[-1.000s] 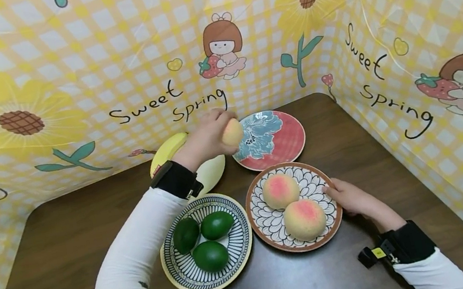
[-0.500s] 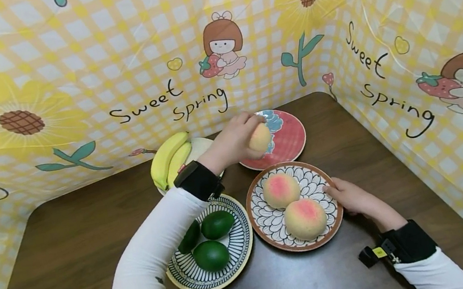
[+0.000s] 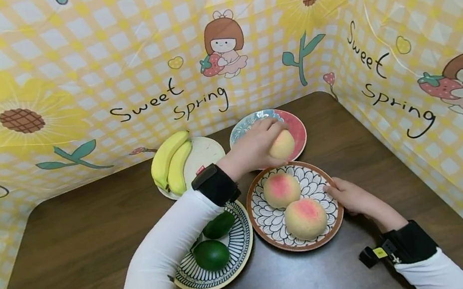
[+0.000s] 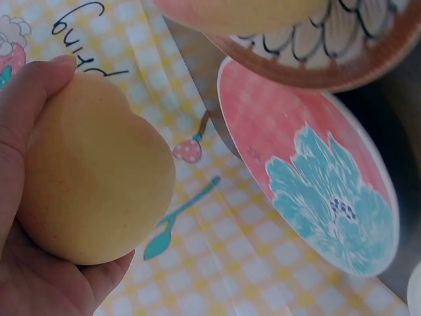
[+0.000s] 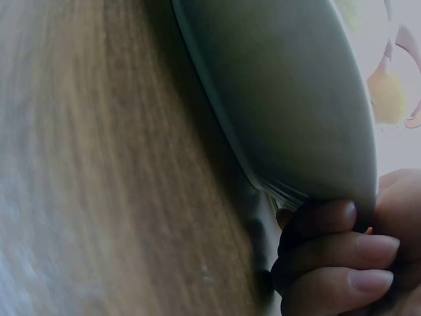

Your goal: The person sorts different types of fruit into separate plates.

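My left hand [image 3: 269, 139] grips a pale yellow peach [image 3: 282, 145] in the air, over the near edge of the red plate with a blue flower [image 3: 294, 127]. The left wrist view shows the peach [image 4: 99, 178] cupped in the palm, the red plate [image 4: 316, 178] beyond it. Just below stands a brown-rimmed patterned plate [image 3: 262, 220] with two pink-blushed peaches [image 3: 281, 189] [image 3: 305, 218]. My right hand [image 3: 349, 196] pinches that plate's right rim. In the right wrist view, its fingers [image 5: 329, 250] curl under the plate's underside [image 5: 283, 99].
Two bananas [image 3: 168, 162] lie on a cream plate [image 3: 203, 151] at the back left. Dark green fruits [image 3: 210, 255] sit on a striped plate [image 3: 239, 249], partly hidden under my left sleeve. Yellow checked screens [image 3: 382, 65] wall in the brown table [image 3: 69, 241] behind and right.
My left hand has carried the peach to the right and nearer, from beside the banana plate across the red plate towards the peach plate. The right hand has stayed on the rim.
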`<state>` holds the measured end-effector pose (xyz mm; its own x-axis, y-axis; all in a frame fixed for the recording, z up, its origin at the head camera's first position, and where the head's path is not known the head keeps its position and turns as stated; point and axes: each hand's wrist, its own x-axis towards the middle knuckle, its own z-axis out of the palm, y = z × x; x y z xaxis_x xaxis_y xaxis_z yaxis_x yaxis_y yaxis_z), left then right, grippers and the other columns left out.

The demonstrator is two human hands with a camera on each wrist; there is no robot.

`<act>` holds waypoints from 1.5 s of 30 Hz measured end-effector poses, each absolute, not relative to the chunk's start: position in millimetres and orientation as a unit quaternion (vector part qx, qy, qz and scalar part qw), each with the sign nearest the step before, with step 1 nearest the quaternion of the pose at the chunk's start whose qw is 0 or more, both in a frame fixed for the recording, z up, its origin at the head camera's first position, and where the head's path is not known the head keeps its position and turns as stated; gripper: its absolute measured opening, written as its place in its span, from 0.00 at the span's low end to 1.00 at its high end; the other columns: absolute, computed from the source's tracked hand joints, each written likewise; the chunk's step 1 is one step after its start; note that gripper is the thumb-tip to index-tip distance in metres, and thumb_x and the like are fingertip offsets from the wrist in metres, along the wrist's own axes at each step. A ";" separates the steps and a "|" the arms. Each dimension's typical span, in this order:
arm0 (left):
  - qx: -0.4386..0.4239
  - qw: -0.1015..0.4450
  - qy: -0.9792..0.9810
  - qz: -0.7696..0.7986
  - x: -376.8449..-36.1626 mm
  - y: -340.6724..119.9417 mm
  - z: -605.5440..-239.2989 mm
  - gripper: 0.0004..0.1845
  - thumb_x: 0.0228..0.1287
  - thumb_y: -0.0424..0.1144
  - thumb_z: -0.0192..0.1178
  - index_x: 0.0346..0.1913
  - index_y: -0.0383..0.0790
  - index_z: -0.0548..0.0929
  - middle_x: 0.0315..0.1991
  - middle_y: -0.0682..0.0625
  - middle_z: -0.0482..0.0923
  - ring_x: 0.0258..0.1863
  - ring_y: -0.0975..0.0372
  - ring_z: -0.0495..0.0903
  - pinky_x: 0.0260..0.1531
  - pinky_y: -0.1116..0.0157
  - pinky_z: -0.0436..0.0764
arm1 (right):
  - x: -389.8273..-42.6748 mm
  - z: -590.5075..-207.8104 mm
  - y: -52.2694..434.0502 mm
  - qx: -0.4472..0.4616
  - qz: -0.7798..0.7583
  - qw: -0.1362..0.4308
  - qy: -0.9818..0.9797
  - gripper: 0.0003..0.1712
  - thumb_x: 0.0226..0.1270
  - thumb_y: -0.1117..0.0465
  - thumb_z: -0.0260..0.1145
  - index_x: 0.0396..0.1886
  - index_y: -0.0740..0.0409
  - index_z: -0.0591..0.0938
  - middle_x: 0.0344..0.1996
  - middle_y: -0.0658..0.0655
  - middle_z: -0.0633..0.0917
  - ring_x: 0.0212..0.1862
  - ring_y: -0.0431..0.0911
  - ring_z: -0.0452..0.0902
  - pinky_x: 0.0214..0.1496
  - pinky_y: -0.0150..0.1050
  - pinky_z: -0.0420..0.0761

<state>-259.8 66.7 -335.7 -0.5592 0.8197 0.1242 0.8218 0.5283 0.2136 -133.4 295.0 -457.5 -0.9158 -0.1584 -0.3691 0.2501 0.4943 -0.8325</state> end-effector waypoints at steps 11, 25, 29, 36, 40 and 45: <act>-0.483 -0.023 -0.866 -0.130 -248.5 86.3 -343.1 0.41 0.52 0.47 0.79 0.68 0.42 0.74 0.65 0.43 0.73 0.64 0.50 0.73 0.67 0.56 0.75 | -134.9 -461.0 295.7 0.007 -0.514 0.194 0.835 0.24 0.84 0.59 0.47 0.65 0.77 0.64 0.18 0.48 0.74 0.14 0.37 0.64 0.16 0.30 0.66; -0.511 -0.028 -0.850 -0.126 -235.7 102.0 -352.3 0.40 0.54 0.49 0.78 0.68 0.42 0.73 0.65 0.41 0.73 0.63 0.50 0.74 0.65 0.56 0.78 | -134.8 -461.7 299.0 -0.007 -0.517 0.189 0.835 0.23 0.85 0.59 0.46 0.62 0.77 0.66 0.20 0.49 0.74 0.14 0.38 0.61 0.16 0.31 0.64; -0.512 -0.040 -0.848 -0.132 -232.9 105.7 -355.6 0.39 0.54 0.48 0.78 0.68 0.43 0.73 0.65 0.42 0.72 0.63 0.50 0.74 0.62 0.56 0.80 | -135.1 -460.1 299.3 0.000 -0.513 0.189 0.837 0.23 0.85 0.58 0.46 0.62 0.76 0.67 0.21 0.50 0.74 0.14 0.38 0.61 0.17 0.32 0.65; -0.521 -0.050 -0.842 -0.129 -229.2 111.6 -366.5 0.39 0.54 0.48 0.78 0.68 0.43 0.73 0.65 0.42 0.72 0.63 0.51 0.75 0.61 0.56 0.80 | -135.9 -459.2 299.3 -0.003 -0.512 0.190 0.838 0.20 0.85 0.58 0.46 0.56 0.74 0.68 0.19 0.48 0.68 0.14 0.38 0.58 0.17 0.32 0.63; -0.529 -0.056 -0.837 -0.129 -227.2 114.1 -373.3 0.39 0.55 0.48 0.78 0.68 0.44 0.73 0.65 0.43 0.72 0.63 0.51 0.75 0.63 0.56 0.79 | -137.3 -459.5 299.5 -0.008 -0.511 0.198 0.836 0.22 0.85 0.58 0.44 0.63 0.75 0.65 0.17 0.48 0.66 0.13 0.37 0.57 0.17 0.31 0.63; -0.531 -0.054 -0.837 -0.118 -225.0 116.1 -380.0 0.39 0.55 0.50 0.78 0.68 0.45 0.73 0.66 0.45 0.71 0.64 0.54 0.75 0.64 0.58 0.79 | -137.4 -459.1 299.6 -0.001 -0.501 0.201 0.842 0.27 0.85 0.58 0.44 0.70 0.75 0.62 0.18 0.49 0.67 0.13 0.37 0.58 0.17 0.31 0.64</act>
<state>-225.0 116.1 -380.0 -0.4299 0.9022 0.0349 0.8765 0.4078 0.2560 -137.4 299.6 -459.1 -0.9191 -0.2036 -0.3373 0.1990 0.4989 -0.8435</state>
